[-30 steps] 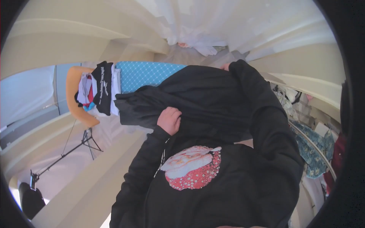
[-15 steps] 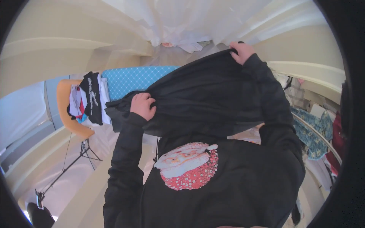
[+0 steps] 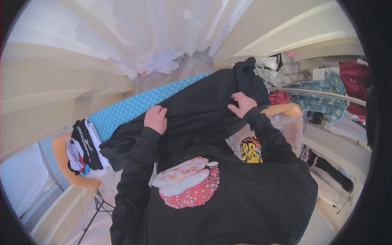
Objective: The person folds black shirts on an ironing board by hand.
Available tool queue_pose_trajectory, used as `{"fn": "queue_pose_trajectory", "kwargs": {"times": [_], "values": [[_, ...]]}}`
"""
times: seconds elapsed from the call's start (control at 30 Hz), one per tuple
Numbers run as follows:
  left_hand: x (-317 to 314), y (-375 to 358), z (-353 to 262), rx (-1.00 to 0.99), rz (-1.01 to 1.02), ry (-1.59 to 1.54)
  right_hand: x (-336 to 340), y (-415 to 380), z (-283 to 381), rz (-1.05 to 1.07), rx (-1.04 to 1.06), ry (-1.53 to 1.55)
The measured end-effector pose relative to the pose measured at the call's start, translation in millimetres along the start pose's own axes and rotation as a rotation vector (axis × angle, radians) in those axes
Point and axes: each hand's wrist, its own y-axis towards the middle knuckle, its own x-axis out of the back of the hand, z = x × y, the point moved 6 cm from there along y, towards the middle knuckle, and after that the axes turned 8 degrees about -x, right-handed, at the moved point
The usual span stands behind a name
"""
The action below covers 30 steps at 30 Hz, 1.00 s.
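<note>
A large black garment (image 3: 200, 100) lies over a blue ironing board (image 3: 134, 107) with a white lattice pattern; its exact kind is hard to make out. On its left part rests my left hand (image 3: 156, 119), with the fingers lying on the cloth and the thumb apart. My right hand (image 3: 243, 105) is over the right part of the garment, thumb and fingers spread, gripping nothing visible. Beyond that hand the cloth bunches up at the board's right end.
At the left, folded clothes (image 3: 89, 143) hang or lie by an orange chair (image 3: 61, 153). To the right are another orange-edged chair (image 3: 292, 110), a metal rail (image 3: 322, 94) and a patterned teal garment (image 3: 316, 96). White curtains (image 3: 163, 24) hang behind the board.
My right hand has let go of the garment's raised far corner and come down nearer my body. The cloth has dropped onto the board. The view has turned to the right.
</note>
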Motion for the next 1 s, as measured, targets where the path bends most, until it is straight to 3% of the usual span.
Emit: {"fn": "queue_pose_trajectory", "kwargs": {"times": [0.07, 0.17, 0.27, 0.33, 0.47, 0.57, 0.67, 0.77, 0.87, 1.0], "values": [[-3.3, 0.0, -2.1, 0.006, -0.018, 0.027, 16.9, 10.6, -13.5, -0.060, -0.177, 0.024], [-3.1, -1.7, -7.5, -0.017, -0.084, 0.061, 49.4, 33.4, -38.2, -0.343, -0.292, 0.064], [-5.6, -3.3, -11.3, -0.059, -0.135, 0.067, 53.0, 65.4, -72.8, -0.346, -0.427, 0.271], [-10.0, -5.1, -12.0, -0.021, -0.099, 0.078, 42.3, 82.6, -89.7, -0.236, -0.506, 0.451], [-19.1, -9.5, -6.3, -0.046, -0.217, 0.100, 48.2, 100.7, -95.0, -0.163, -0.389, 0.430], [-26.0, -14.5, -2.6, -0.035, -0.201, 0.157, 65.5, 91.4, -128.1, -0.451, -0.393, 0.608], [-29.1, -17.4, -0.5, -0.025, -0.189, 0.186, 36.3, 87.2, -164.3, -0.466, -0.550, 0.516], [-26.4, -15.6, 0.0, 0.005, -0.142, 0.184, 15.0, 69.7, -161.1, -0.281, -0.658, 0.421], [-21.6, -15.7, -2.2, 0.013, -0.126, 0.190, 26.2, 62.8, -127.1, -0.379, -0.303, 0.409], [-24.3, -14.4, -2.2, 0.015, -0.099, 0.200, 21.2, 58.8, -129.7, -0.199, -0.551, 0.493]]}}
